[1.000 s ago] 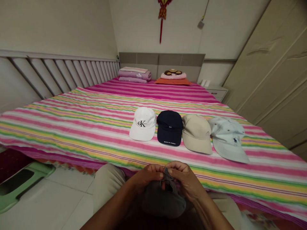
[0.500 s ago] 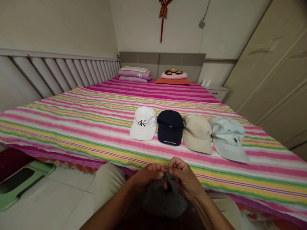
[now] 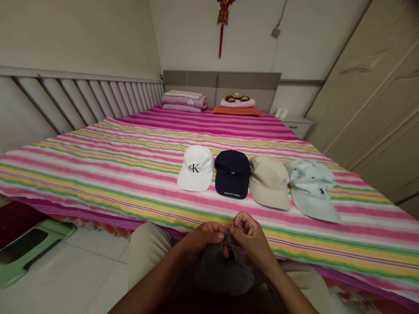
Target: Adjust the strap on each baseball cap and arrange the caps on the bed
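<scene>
A dark grey cap (image 3: pixel 224 272) hangs in front of my lap, its back strap and opening turned up toward me. My left hand (image 3: pixel 206 237) pinches one side of the strap, one fingertip showing through the opening. On the other side, my right hand (image 3: pixel 250 235) grips the strap between thumb and fingers. Beyond my hands a row of caps lies on the bed: a white cap (image 3: pixel 197 161) with black letters, a navy cap (image 3: pixel 232 170), a beige cap (image 3: pixel 268 179) and a pale blue cap (image 3: pixel 309 185) with a small dark emblem.
The bed (image 3: pixel 98 170) has a striped cover. Folded purple bedding (image 3: pixel 183 102) and a pink-and-orange stack (image 3: pixel 237 107) lie by the headboard (image 3: pixel 196 78). A green stool (image 3: pixel 36 248) stands at lower left, a white nightstand (image 3: pixel 296 124) beside the bed, a wardrobe (image 3: pixel 369 96) at right.
My right hand has risen slightly, and the strap end of the grey cap has come up a little with it. The row of caps stays where it was.
</scene>
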A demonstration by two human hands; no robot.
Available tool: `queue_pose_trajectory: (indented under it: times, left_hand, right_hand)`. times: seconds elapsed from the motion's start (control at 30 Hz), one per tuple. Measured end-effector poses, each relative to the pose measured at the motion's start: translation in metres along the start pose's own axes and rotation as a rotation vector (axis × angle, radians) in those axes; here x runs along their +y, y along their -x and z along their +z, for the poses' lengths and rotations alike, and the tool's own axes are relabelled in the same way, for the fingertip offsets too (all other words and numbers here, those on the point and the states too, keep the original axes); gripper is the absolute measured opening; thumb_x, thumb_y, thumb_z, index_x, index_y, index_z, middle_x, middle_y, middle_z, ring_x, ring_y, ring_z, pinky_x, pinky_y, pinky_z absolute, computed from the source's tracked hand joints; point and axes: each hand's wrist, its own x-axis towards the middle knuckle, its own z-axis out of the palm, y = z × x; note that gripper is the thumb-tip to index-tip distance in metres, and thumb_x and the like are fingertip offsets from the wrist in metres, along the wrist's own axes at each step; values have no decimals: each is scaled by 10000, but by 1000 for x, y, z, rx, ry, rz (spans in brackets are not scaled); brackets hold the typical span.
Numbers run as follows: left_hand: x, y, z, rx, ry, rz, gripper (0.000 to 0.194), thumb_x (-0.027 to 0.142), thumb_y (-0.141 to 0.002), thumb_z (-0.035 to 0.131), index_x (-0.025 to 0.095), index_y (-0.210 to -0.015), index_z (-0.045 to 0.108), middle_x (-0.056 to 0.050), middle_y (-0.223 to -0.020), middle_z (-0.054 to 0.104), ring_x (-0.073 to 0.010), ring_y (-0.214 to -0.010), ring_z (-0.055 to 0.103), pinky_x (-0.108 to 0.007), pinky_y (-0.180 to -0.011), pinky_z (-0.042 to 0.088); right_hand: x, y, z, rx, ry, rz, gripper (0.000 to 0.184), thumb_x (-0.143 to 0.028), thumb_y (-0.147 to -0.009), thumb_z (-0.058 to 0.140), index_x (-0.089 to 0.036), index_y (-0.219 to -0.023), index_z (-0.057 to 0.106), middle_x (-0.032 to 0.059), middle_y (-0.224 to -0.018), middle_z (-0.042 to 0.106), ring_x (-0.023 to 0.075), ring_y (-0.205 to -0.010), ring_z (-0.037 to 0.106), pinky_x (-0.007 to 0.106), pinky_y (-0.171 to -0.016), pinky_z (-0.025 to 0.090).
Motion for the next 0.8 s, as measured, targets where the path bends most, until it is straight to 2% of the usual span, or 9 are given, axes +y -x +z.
queue_pose_trajectory:
  times: [0.13,0.27,0.37,0.5,0.8]
  left_hand:
    - [1,1,0,-1,-6,18,207,264,-647,668,80,-708,597,-66,-565,652,-94,-439,551,-177,-447,416]
    - [1,1,1,25,-21,33,209,267,-628,681,90,-696,592,-62,-551,650,-97,-439,549,-179,-443,413]
    - [1,1,2,45,-25,18,214,267,-614,689,98,-696,587,-58,-541,649,-97,-426,543,-177,-435,401]
    - [1,1,1,20,-40,15,196,262,-624,679,99,-680,585,-61,-550,651,-98,-435,542,-184,-448,394]
    - [1,1,0,17,-48,18,204,272,-620,682,96,-680,598,-59,-546,649,-99,-435,532,-191,-447,381]
  right_hand:
    - [-3,0,-7,-61,108,89,203,-332,-602,624,-159,-667,540,-69,-467,409,71,-424,312,217,-421,212]
    - [-2,0,-13,-125,153,94,246,-386,-623,628,-155,-629,544,-45,-489,458,82,-440,368,223,-435,255]
    - [-2,-1,-14,-175,169,72,217,-359,-657,602,-161,-614,524,-48,-493,446,76,-445,336,218,-430,240]
    - [-3,-3,-12,-162,229,58,180,-297,-639,581,-164,-563,486,-53,-497,413,72,-455,294,213,-428,219]
    - [-4,-4,-15,-221,375,4,117,-218,-641,528,-169,-559,461,-47,-519,418,84,-476,331,220,-448,256]
